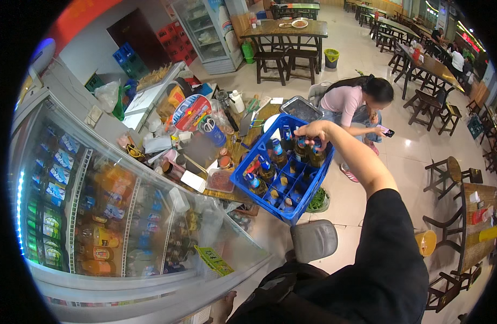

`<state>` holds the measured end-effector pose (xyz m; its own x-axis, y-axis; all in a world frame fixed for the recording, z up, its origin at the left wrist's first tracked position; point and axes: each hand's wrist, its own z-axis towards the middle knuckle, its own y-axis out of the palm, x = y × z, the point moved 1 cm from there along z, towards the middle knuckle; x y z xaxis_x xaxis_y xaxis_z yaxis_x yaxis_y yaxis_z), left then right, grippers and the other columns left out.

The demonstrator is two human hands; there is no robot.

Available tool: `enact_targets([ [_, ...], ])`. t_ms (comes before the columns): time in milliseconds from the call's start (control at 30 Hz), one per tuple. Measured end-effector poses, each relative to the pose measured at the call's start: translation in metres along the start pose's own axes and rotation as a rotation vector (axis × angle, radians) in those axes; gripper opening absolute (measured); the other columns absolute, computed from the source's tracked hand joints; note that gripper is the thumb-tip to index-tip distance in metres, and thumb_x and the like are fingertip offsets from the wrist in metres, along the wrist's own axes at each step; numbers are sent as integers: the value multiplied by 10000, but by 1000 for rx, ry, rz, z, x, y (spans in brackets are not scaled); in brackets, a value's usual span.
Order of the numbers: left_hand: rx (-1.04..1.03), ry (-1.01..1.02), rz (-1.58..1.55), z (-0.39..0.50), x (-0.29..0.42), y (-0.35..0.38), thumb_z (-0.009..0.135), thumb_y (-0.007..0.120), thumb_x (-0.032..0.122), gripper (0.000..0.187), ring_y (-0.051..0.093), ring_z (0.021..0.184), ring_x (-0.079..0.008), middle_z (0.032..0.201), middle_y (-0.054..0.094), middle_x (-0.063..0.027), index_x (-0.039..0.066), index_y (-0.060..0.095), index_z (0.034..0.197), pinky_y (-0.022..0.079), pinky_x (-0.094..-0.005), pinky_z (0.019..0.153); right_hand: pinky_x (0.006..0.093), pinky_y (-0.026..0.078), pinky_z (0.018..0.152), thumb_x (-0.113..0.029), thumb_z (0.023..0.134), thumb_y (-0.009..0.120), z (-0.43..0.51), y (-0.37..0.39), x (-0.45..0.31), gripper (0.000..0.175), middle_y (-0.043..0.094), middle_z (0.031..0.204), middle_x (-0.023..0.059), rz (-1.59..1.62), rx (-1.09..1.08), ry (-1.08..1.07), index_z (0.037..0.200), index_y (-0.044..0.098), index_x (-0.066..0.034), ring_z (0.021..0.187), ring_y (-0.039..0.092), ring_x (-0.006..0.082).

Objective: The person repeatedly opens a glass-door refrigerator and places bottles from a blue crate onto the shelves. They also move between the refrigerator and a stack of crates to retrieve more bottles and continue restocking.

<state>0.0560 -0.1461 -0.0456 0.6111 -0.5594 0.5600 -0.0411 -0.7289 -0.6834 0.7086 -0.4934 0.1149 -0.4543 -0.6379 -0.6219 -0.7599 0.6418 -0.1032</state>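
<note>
My right hand reaches over a blue plastic crate. Its fingers are bent around the necks of glass bottles standing in the crate's far right part. Several more capped bottles with blue neck labels stand along the left and far sides. Some near compartments hold no bottle. The crate rests at the edge of a cluttered wooden table. At the bottom, beside the fridge, a shaded bit of skin may be my left hand; its fingers cannot be made out.
A glass-fronted drinks fridge fills the left. A seated person with a phone is just beyond the crate. A grey stool and a bag of greens stand below it. A food tray lies behind the crate.
</note>
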Motion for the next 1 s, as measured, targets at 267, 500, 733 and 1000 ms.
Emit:
enact_targets([
  [267,-15,184,31,14,42,-11,955,556,219,349,674,918,-250,981,710,-181,-67,629,1141,499,-338,879,374,417,624,-491,963,559,-148,21,-62,276,516,729,-37,-95,108,-249,1058,590,-234,573,391,86],
  [500,-2,245,-171,23,46,-28,942,569,275,341,674,933,-307,1036,691,-207,4,655,1130,507,-359,820,361,411,636,-486,966,553,-286,96,-39,284,434,735,-52,155,237,-530,1076,586,-226,639,415,83],
  [733,-70,398,-145,24,6,-39,955,573,240,301,671,976,-290,1063,696,-165,38,641,1167,514,-359,850,200,377,486,-428,988,542,-384,205,26,325,537,796,-11,-13,332,-761,1085,581,-120,617,474,64],
  [1000,-312,424,-395,-21,-24,-40,987,543,281,347,640,1043,-212,1119,681,-99,35,601,1225,482,-322,918,314,499,486,-276,990,566,-370,356,108,230,602,765,45,108,257,-198,1081,607,-69,575,572,121],
])
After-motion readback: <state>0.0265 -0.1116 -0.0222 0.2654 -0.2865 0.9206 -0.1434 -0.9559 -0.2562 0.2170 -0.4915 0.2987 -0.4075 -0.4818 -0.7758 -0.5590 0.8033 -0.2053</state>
